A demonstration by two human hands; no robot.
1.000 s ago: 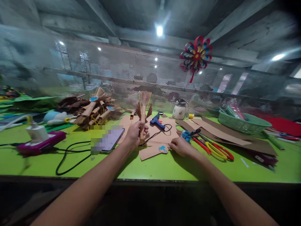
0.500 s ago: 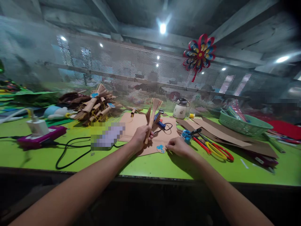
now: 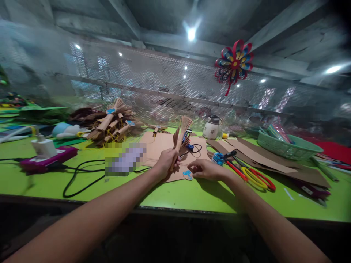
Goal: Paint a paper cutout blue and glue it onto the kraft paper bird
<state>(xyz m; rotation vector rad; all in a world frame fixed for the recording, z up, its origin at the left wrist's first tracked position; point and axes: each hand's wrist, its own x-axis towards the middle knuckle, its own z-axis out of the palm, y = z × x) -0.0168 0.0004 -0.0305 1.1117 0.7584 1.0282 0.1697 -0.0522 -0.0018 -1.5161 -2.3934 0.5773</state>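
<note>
My left hand (image 3: 167, 163) is wrapped round the lower part of a brown paper roll with a fanned, fringed top (image 3: 181, 136), held upright and tilted slightly right. A small cardboard cutout with blue painted shapes (image 3: 188, 175) lies flat near the cardboard sheet's front edge. Just right of it, my right hand (image 3: 205, 169) hovers with fingers bent and a little apart, thumb low by the cutout's edge. Whether a fingertip touches it is hard to see. Behind the paper roll, a blue tool with a black cord (image 3: 190, 147) is partly hidden.
A cardboard sheet (image 3: 149, 146) covers the middle. Right are a blue jar (image 3: 218, 158), scissors (image 3: 256, 178), more cardboard (image 3: 263, 155) and a green basket (image 3: 290, 146). Left are a blurred-out flat object (image 3: 126, 160), a purple power strip (image 3: 49, 160) and a pile of similar paper rolls (image 3: 109, 126).
My right hand has shifted slightly left and its fingers have parted over the cutout. The paper roll in my left hand has moved a little right and leans more that way.
</note>
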